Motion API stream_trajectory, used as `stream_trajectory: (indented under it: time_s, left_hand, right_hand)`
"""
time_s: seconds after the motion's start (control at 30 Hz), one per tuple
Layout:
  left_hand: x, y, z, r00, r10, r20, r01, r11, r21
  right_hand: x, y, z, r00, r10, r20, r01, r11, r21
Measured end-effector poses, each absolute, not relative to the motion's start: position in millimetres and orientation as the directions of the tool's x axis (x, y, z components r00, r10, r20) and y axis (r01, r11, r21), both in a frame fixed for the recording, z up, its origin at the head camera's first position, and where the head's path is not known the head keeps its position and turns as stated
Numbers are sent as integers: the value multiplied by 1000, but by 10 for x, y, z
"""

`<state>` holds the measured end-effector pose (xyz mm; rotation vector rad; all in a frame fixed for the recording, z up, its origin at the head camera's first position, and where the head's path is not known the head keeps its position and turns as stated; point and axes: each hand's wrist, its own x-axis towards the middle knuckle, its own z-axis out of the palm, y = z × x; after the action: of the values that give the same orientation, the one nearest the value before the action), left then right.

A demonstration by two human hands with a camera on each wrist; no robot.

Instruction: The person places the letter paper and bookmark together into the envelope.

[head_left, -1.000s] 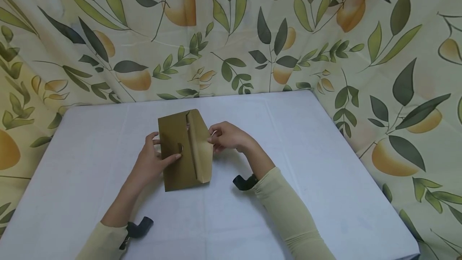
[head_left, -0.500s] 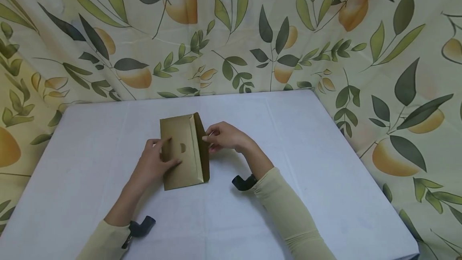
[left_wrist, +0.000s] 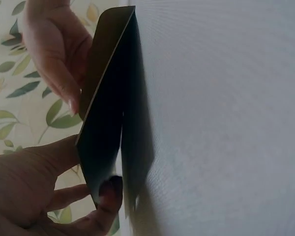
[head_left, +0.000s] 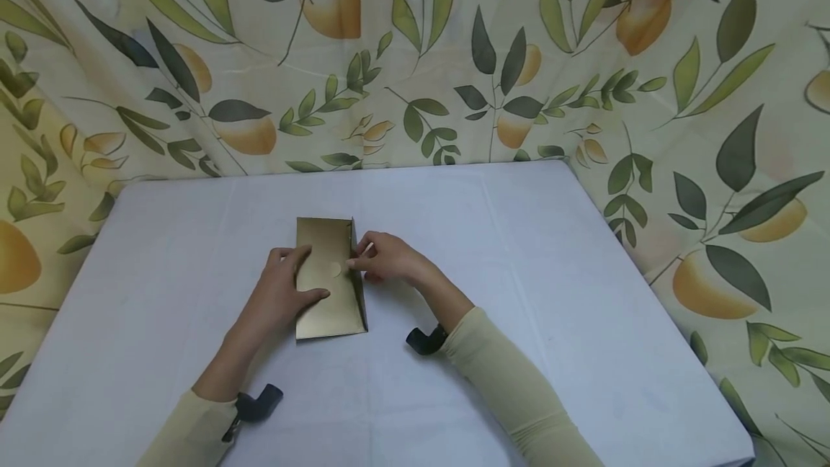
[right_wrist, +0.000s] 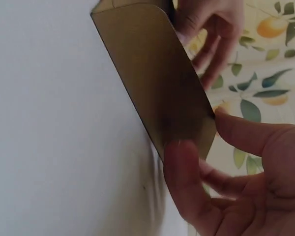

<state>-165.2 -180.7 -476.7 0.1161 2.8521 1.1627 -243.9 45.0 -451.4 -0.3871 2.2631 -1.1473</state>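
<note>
A gold card envelope [head_left: 323, 240] is held just over the white table, its smooth panel facing up with a small round mark near the right side. My left hand [head_left: 280, 285] grips its left edge, thumb and index on top and other fingers curled beneath, as the left wrist view shows. At the right edge, my right hand [head_left: 392, 259] pinches the folded flap, thumb on the upper rim. The flap [right_wrist: 137, 59] slants down in the right wrist view, fingers pressed against its outer face. Inside the envelope is hidden.
The table [head_left: 493, 236] wears a white cloth. Behind it hangs a curtain [head_left: 415, 56] printed with leaves and fruit. Black wrist cameras [head_left: 259, 403] sit at both light-green sleeves [head_left: 519, 388].
The flap side has turned over leftward, so the envelope looks narrower and the notch gives way to a round mark. My right hand has moved slightly left; my left hand keeps its edge.
</note>
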Motion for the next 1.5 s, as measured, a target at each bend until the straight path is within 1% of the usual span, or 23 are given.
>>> stream_trajectory:
  time_s: [0.23, 0.37, 0.47, 0.63, 0.83, 0.9, 1.2, 1.5]
  left_hand:
    - [-1676, -1821, -4767, -994, 106, -30, 48, 669, 742]
    - [-1679, -1845, -4761, -991, 128, -46, 41, 604, 796]
    - [-1660, -1858, -4735, -988, 131, -86, -3, 532, 847]
    - [-1650, -1867, -4688, -991, 86, -99, -44, 492, 870]
    - [-1650, -1849, -4644, -994, 41, -101, -73, 436, 897]
    - [-1643, -1837, -4633, -995, 34, -98, -74, 430, 900]
    - [-1615, -1775, -4588, -997, 32, -68, -48, 421, 906]
    - [-1609, -1707, -4588, -998, 44, -49, -28, 396, 918]
  right_hand:
    - [-2394, 425, -4530, -801, -442, -403, 60, 611, -789]
    - [-2395, 437, -4524, -789, -454, -414, 58, 616, -786]
    - [-2409, 452, -4521, -781, -470, -410, 53, 604, -795]
    - [-2450, 465, -4512, -788, -474, -392, 80, 554, -829]
    - [-2484, 438, -4516, -779, -486, -396, 194, 415, -889]
    - [-2472, 427, -4509, -781, -484, -394, 213, 387, -897]
    - [-2422, 389, -4473, -827, -442, -347, 179, 378, -908]
    - [-2407, 389, -4476, -833, -415, -366, 189, 408, -893]
